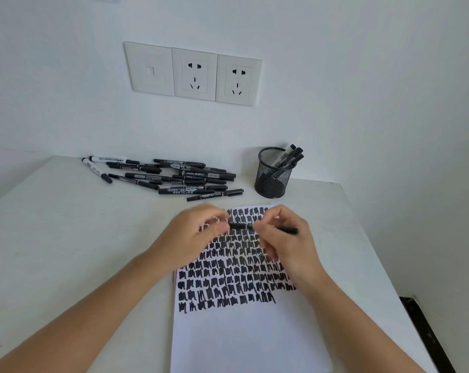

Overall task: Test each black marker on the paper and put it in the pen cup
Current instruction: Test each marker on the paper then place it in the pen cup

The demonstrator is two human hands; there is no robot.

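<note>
Marker likely light, stiff, slick; right hand grips barrel, left hand pinches 9 o'clock end; pen cup at 1 o'clock

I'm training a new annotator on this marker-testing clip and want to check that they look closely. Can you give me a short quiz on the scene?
1. True or false: the pen cup is empty.
2. Where does the pile of loose markers lie? A) on the table, left of the pen cup; B) inside the pen cup; C) on the floor.
3. Fill in: the left hand and the right hand together hold one black ____ over the paper.
Key: 1 false, a few markers stand in it; 2 A; 3 marker.
</note>
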